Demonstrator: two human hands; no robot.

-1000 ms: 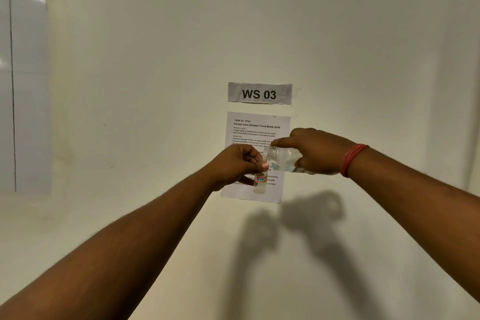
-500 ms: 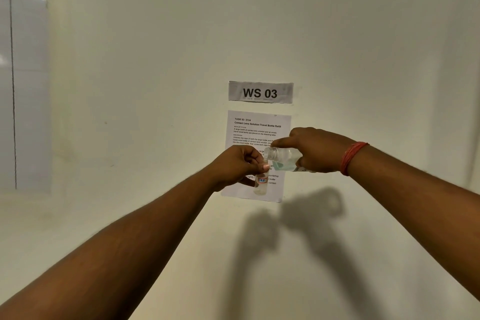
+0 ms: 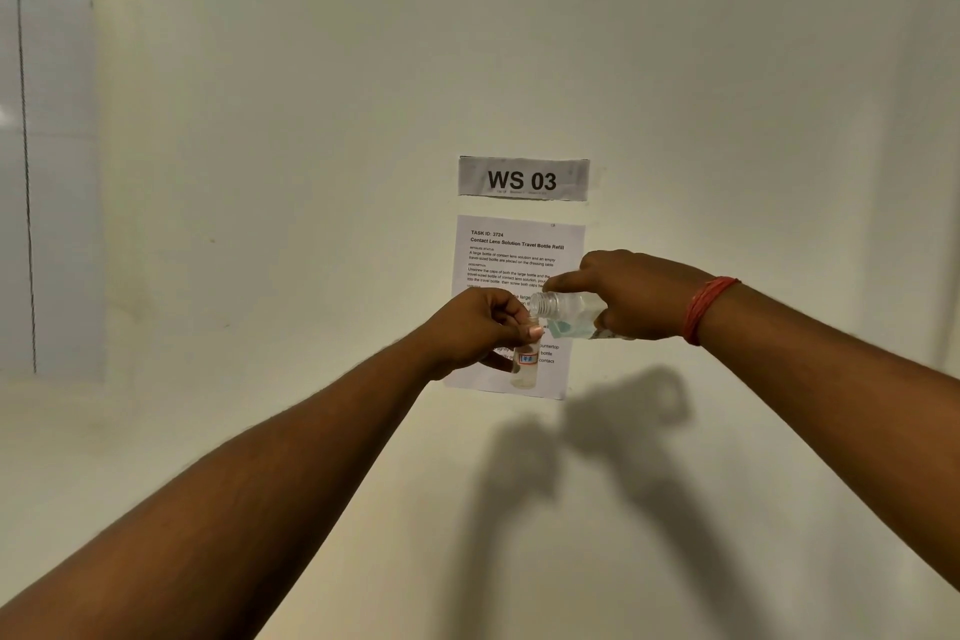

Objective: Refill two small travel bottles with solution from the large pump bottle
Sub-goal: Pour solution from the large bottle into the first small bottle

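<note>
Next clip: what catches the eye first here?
Two outstretched arms meet mid-frame: the right hand tips a clear bottle on its side, mouth against a small bottle gripped upright in the left hand. Behind them on the wall hang a "WS 03" sign and a task sheet.

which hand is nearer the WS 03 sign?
Right. The right hand grips the tilted large bottle just below the WS 03 sign; the left hand is lower, holding the small bottle.
</note>
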